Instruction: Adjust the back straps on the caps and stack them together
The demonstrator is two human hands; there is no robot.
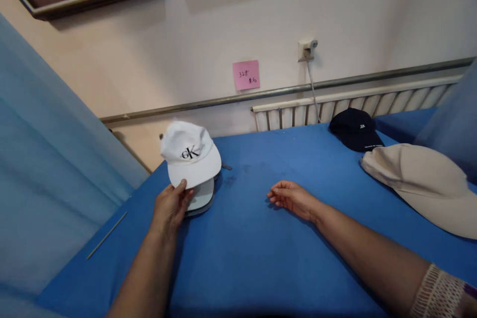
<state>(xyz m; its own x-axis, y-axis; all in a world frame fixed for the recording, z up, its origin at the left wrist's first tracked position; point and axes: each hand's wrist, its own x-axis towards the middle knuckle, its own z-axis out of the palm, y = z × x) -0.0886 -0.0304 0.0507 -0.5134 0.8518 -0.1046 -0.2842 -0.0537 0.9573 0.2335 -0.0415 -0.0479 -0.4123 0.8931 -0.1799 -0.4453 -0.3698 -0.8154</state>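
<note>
My left hand (172, 204) pinches the brim of a white baseball cap (191, 151) with black "CK" lettering, thumb on top. The cap is tilted with its front towards me. Directly beneath it, the brims of a stack of grey caps (202, 196) show; their crowns are hidden by the white one. My right hand (292, 198) is over the middle of the blue surface, holding nothing, its fingers loosely bent and slightly apart.
A black cap (354, 129) and a large beige cap (428, 179) lie at the right of the blue-covered table (276, 263). A thin stick (107, 235) lies near the left edge. Blue curtains (48, 134) hang at left; a radiator (294, 114) stands behind.
</note>
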